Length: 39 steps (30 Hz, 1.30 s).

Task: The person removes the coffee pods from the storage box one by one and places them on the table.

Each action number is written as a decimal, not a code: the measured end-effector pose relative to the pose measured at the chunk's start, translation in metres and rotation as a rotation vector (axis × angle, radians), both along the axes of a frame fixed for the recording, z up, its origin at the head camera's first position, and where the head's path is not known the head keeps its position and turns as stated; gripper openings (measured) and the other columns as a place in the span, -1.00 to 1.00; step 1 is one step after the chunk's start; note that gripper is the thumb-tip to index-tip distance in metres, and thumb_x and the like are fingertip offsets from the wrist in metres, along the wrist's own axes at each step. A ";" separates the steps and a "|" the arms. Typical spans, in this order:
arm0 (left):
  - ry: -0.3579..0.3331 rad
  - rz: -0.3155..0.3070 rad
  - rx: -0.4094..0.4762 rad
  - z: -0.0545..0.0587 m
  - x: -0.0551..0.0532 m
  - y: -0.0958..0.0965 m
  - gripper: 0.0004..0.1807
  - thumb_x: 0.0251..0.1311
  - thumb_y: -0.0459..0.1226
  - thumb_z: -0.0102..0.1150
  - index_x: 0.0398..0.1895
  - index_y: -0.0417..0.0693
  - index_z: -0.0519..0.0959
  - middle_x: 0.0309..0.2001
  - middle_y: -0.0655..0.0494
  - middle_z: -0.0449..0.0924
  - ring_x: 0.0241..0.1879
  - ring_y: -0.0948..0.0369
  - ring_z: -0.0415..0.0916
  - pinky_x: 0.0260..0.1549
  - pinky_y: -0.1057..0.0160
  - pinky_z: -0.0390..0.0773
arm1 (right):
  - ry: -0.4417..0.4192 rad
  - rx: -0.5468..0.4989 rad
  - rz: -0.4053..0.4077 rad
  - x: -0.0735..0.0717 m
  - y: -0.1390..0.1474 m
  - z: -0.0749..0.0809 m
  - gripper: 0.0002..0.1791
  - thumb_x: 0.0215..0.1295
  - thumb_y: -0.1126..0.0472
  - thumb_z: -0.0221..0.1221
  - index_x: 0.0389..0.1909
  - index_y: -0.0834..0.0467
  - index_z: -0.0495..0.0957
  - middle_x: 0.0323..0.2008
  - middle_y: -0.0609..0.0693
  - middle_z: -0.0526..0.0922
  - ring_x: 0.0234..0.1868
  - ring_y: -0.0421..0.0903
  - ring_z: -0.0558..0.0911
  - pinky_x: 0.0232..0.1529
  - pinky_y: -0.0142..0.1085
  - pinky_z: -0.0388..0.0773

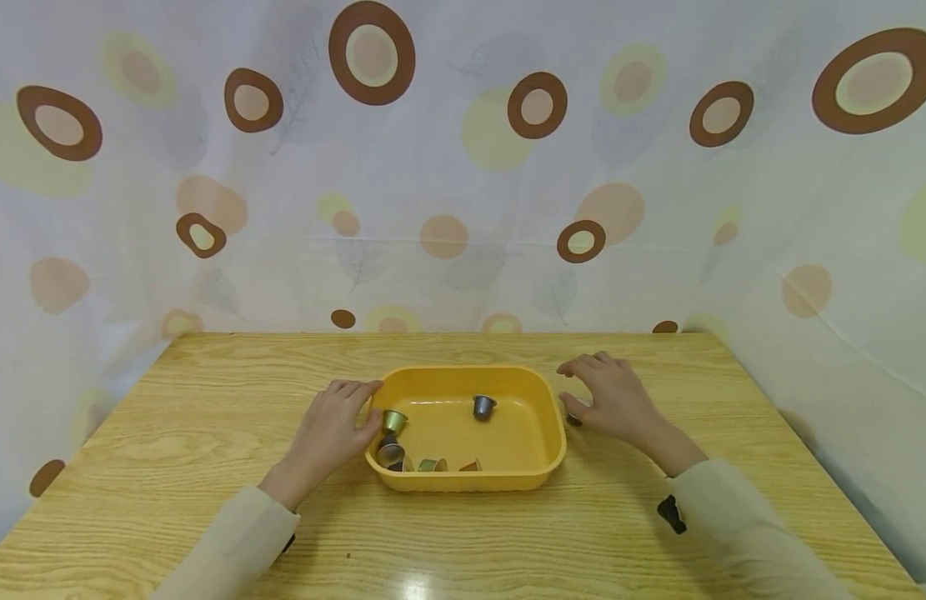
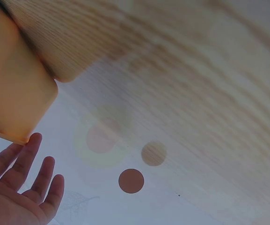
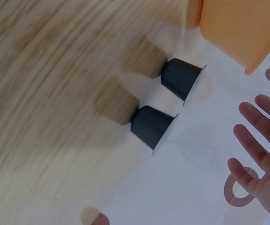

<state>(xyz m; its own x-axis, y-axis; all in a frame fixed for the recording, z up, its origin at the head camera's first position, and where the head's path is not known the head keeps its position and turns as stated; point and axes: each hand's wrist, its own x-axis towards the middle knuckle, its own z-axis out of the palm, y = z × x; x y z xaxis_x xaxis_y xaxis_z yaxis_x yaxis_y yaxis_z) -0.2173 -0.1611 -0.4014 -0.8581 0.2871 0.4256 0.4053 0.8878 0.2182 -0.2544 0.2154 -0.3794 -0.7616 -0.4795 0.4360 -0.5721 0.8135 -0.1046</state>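
Resting at the left rim of the yellow plastic tray, the left hand has its fingers nearly straight and a little spread, the thumb on the inner side. I judge that this contact steadies the tray; from my remote station I cannot tell how firmly it presses. The right hand hovers just beyond the opposite rim, thumb and fingers wide apart, holding nothing. I read that gap as suited to a capsule's width.

Near it, on the wooden table, the right wrist camera shows me one black coffee capsule and a second black coffee capsule, set side by side and apart, outside the tray. Both stand on their narrow bases, broad rims upward, so they probably rest stably and offer an edge to pinch; the head camera shows me part of only one, beneath the thumb.

Inside the tray, a bright green capsule lies tilted among dark ones by the left wall. A pale green capsule and a copper-coloured capsule are partly hidden by the near wall; a blue-grey capsule sits alone towards the back.
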 end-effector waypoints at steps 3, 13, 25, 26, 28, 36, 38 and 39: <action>0.000 -0.002 0.002 0.000 0.001 0.000 -0.59 0.13 -0.18 0.09 0.07 -0.05 0.51 -0.09 0.06 0.61 -0.03 0.05 0.46 -0.12 0.04 0.48 | 0.015 -0.006 0.021 0.001 -0.006 0.001 -0.70 0.09 0.13 0.21 -0.14 0.13 0.56 -0.17 0.01 0.62 -0.15 0.02 0.50 -0.13 0.05 0.42; 0.006 -0.002 0.001 0.000 0.001 0.000 -0.59 0.14 -0.18 0.06 0.08 -0.05 0.50 -0.09 0.06 0.61 -0.05 0.05 0.46 -0.16 0.06 0.49 | 0.041 0.015 0.093 0.003 -0.028 0.006 -0.69 0.07 0.12 0.22 -0.16 0.15 0.56 -0.19 -0.01 0.62 -0.14 0.00 0.50 -0.10 -0.01 0.41; 0.013 -0.008 0.000 0.000 0.000 0.000 -0.59 0.14 -0.17 0.06 0.08 -0.05 0.51 -0.09 0.05 0.61 -0.06 0.05 0.47 -0.16 0.06 0.49 | 0.047 0.082 0.158 0.002 -0.050 0.002 -0.68 0.09 0.09 0.20 -0.13 0.10 0.55 -0.16 -0.06 0.60 -0.13 -0.04 0.49 -0.01 -0.04 0.39; 0.011 -0.008 0.000 0.000 0.000 0.000 -0.59 0.14 -0.17 0.06 0.08 -0.05 0.51 -0.09 0.05 0.61 -0.05 0.05 0.47 -0.16 0.06 0.49 | 0.048 0.086 0.162 0.002 -0.052 0.002 -0.69 0.09 0.09 0.20 -0.13 0.10 0.55 -0.16 -0.06 0.60 -0.12 -0.04 0.49 0.00 -0.03 0.39; 0.011 -0.005 -0.003 0.000 0.000 0.000 -0.59 0.14 -0.17 0.06 0.08 -0.05 0.51 -0.09 0.05 0.61 -0.05 0.05 0.47 -0.16 0.06 0.49 | 0.043 0.097 0.167 0.000 -0.055 0.000 -0.69 0.09 0.10 0.20 -0.13 0.09 0.54 -0.16 -0.06 0.59 -0.12 -0.05 0.49 0.01 -0.03 0.39; 0.014 -0.005 -0.006 0.000 0.000 0.000 -0.59 0.13 -0.17 0.06 0.08 -0.05 0.51 -0.09 0.06 0.61 -0.05 0.05 0.47 -0.16 0.05 0.49 | 0.034 0.122 0.196 -0.002 -0.065 -0.002 -0.70 0.08 0.13 0.23 -0.13 0.08 0.55 -0.16 -0.07 0.60 -0.13 -0.05 0.51 -0.02 -0.04 0.39; 0.015 -0.005 -0.007 0.000 0.000 0.000 -0.59 0.13 -0.17 0.06 0.08 -0.05 0.51 -0.09 0.06 0.61 -0.05 0.05 0.47 -0.17 0.05 0.49 | 0.034 0.130 0.202 -0.002 -0.066 -0.003 -0.70 0.08 0.13 0.23 -0.13 0.08 0.55 -0.17 -0.07 0.60 -0.13 -0.05 0.51 -0.02 -0.05 0.40; 0.016 -0.005 -0.008 0.000 0.000 0.000 -0.59 0.13 -0.18 0.07 0.07 -0.05 0.51 -0.09 0.06 0.61 -0.06 0.05 0.47 -0.17 0.05 0.49 | 0.033 0.136 0.202 -0.003 -0.067 -0.004 -0.70 0.08 0.12 0.23 -0.13 0.08 0.54 -0.17 -0.08 0.60 -0.12 -0.05 0.51 -0.01 -0.04 0.40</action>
